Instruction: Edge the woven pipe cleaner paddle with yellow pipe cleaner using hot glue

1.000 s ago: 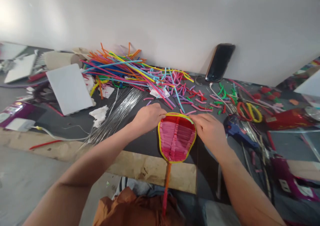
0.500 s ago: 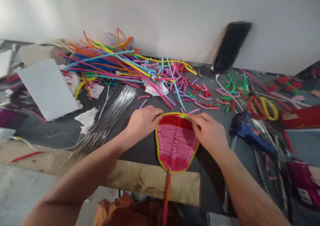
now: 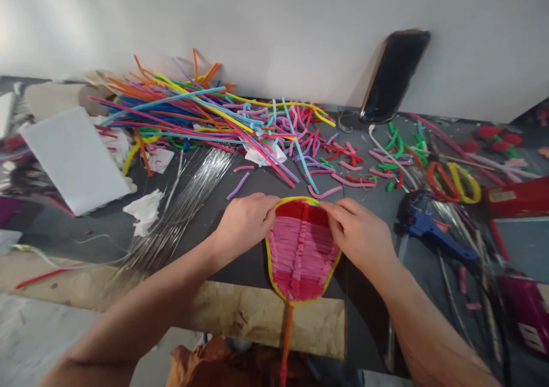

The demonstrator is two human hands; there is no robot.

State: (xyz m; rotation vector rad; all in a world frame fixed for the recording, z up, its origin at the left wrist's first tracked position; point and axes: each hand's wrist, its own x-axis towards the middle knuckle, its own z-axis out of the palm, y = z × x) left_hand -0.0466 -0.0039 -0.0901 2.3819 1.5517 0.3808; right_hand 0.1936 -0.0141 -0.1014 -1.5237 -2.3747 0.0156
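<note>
A petal-shaped pipe-cleaner piece (image 3: pixel 287 250), pink and red with a yellow border, is held up in front of me over the table's near edge. Its wide end points away from me, and an orange and pink stem (image 3: pixel 287 330) runs down toward my lap. My left hand (image 3: pixel 246 221) pinches the upper left of the yellow border between thumb and fingers. At the upper right corner, my right hand (image 3: pixel 358 230) grips the same border, its thumb against the front. The fingers behind the piece are hidden.
Behind lies a heap of coloured pipe cleaners (image 3: pixel 184 107) with many cut bits. Metal wires (image 3: pixel 184 204) and a white board (image 3: pixel 79 161) are at left. A phone (image 3: pixel 394 78) leans on the wall. A blue glue gun (image 3: pixel 433 230) and scissors (image 3: pixel 463 184) lie right.
Both hands keep their hold on the petal-shaped piece. My right hand has slid slightly inward along the top border, and the whole view has shifted a little.
</note>
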